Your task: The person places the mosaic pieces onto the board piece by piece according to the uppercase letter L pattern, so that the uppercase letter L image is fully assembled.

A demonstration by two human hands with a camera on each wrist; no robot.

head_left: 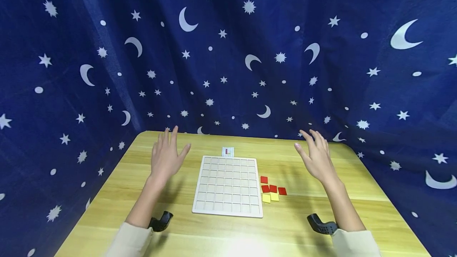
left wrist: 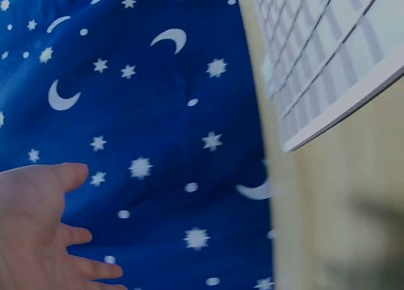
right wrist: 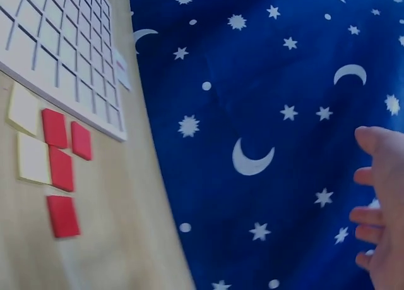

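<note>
A white square board (head_left: 228,186) with a grid of shallow cells lies on the wooden table. Several red square tiles (head_left: 273,188) and two yellow tiles (head_left: 266,198) lie just off its right edge, shown closer in the right wrist view. To the left of the board, my left hand (head_left: 167,160) is held up with its fingers spread and nothing in it. My right hand (head_left: 317,161), fingers apart and also holding nothing, hovers to the right of the tiles. Both palms face inward.
Behind the board's far edge lies a small card (head_left: 227,152) printed with a grid and a few coloured marks. A dark blue curtain (head_left: 228,66) with white moons and stars hangs behind the wooden table (head_left: 285,225) and along both sides. Each wrist carries a black mount (head_left: 321,225).
</note>
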